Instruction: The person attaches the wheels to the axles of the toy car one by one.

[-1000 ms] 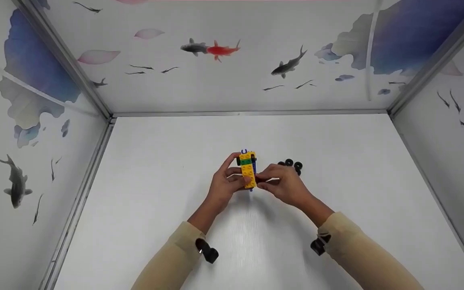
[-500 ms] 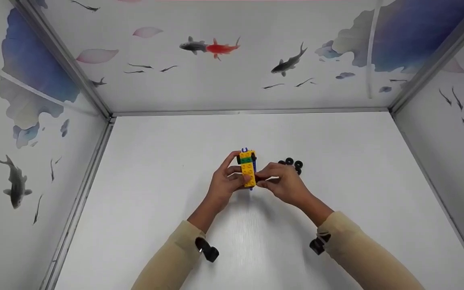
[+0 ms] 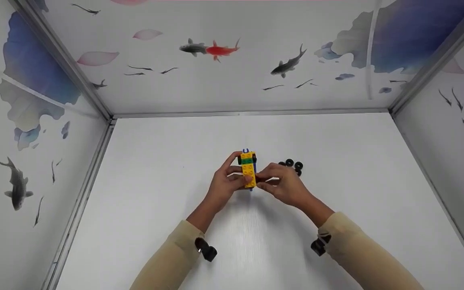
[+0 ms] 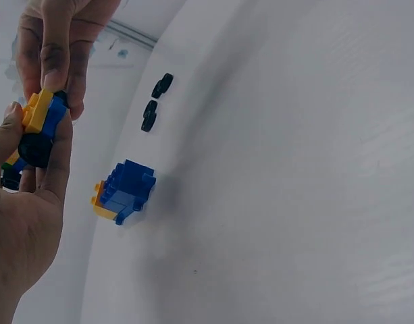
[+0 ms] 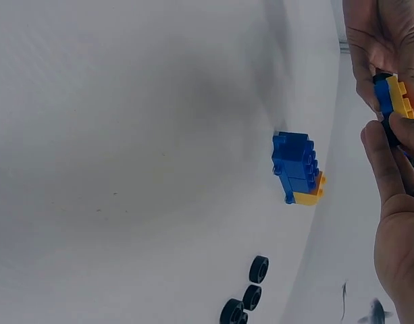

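Observation:
My left hand (image 3: 223, 184) grips a toy building-brick car (image 3: 249, 170) by its sides, above the table. Its studded top is yellow with a green brick across it, and blue bricks (image 4: 55, 116) show underneath. Black wheels (image 4: 36, 150) sit at its sides. At the near right side of the car, my right hand (image 3: 286, 186) pinches a black wheel (image 5: 390, 133) between thumb and fingers, right against the blue base. The fingers hide much of that wheel.
Several loose black wheels (image 3: 289, 162) lie on the white table (image 3: 155, 193) just beyond my right hand. A second blue and yellow brick build (image 5: 294, 165) stands on the table in both wrist views. Printed walls enclose the table.
Both hands keep nearly the same place and grip. The car shifts only very slightly between them.

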`<state>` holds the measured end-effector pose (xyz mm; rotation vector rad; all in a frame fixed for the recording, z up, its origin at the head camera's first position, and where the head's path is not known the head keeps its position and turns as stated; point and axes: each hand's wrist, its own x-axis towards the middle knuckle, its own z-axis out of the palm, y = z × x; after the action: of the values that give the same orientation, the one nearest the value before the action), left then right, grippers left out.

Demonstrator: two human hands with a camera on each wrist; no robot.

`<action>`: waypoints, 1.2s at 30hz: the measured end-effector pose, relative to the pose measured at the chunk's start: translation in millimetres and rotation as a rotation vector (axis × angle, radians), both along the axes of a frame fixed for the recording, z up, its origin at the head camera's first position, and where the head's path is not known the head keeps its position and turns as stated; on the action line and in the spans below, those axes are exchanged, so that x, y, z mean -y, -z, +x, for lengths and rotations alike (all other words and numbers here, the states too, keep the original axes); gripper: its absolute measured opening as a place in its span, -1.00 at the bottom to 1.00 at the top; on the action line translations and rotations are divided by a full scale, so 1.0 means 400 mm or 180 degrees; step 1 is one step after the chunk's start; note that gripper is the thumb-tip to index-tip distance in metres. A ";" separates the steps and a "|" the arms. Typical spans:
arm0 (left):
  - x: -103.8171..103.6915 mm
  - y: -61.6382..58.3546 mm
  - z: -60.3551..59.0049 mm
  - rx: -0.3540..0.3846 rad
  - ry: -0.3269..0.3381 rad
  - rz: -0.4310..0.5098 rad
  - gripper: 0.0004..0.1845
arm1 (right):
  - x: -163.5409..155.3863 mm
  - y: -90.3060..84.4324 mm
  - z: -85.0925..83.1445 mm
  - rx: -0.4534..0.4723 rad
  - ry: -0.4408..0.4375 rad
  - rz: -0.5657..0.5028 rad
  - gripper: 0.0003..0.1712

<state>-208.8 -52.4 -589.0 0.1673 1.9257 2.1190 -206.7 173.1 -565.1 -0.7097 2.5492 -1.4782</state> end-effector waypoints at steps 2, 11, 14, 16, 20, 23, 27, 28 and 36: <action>0.001 -0.003 -0.002 -0.0001 0.0013 -0.0100 -0.16 | 0.000 0.005 -0.002 0.0012 -0.0004 0.0000 -0.67; 0.009 -0.016 -0.009 -0.0089 0.0107 -0.0722 -0.01 | 0.009 0.011 -0.008 -0.0001 -0.0072 -0.0061 -0.71; 0.012 -0.016 -0.010 -0.0169 0.0167 -0.0966 0.09 | 0.013 0.013 -0.008 0.0023 -0.0089 -0.0041 -0.70; 0.012 -0.015 -0.010 -0.0238 0.0176 -0.1090 0.14 | 0.016 0.013 -0.007 0.0032 -0.0101 -0.0018 -0.69; 0.010 -0.009 -0.011 -0.0426 0.0092 -0.1292 0.16 | 0.023 0.014 -0.008 0.0023 -0.0082 0.0069 -0.65; 0.006 -0.008 -0.013 -0.0591 0.0039 -0.1431 0.17 | 0.025 0.016 -0.010 0.0011 -0.0077 0.0118 -0.63; 0.003 -0.008 -0.012 -0.0748 0.0069 -0.1605 0.15 | 0.026 0.018 -0.011 -0.0001 -0.0091 0.0163 -0.64; 0.003 -0.009 -0.012 -0.0760 0.0080 -0.1641 0.14 | 0.026 0.019 -0.011 -0.0012 -0.0091 0.0182 -0.64; 0.009 -0.011 -0.015 -0.0761 0.0152 -0.1751 0.11 | 0.029 0.023 -0.006 -0.0137 -0.0142 0.0250 -0.61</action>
<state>-214.8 -55.8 -584.6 0.3582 2.5299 1.5175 -209.0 161.3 -574.4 -0.7900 2.5886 -1.3558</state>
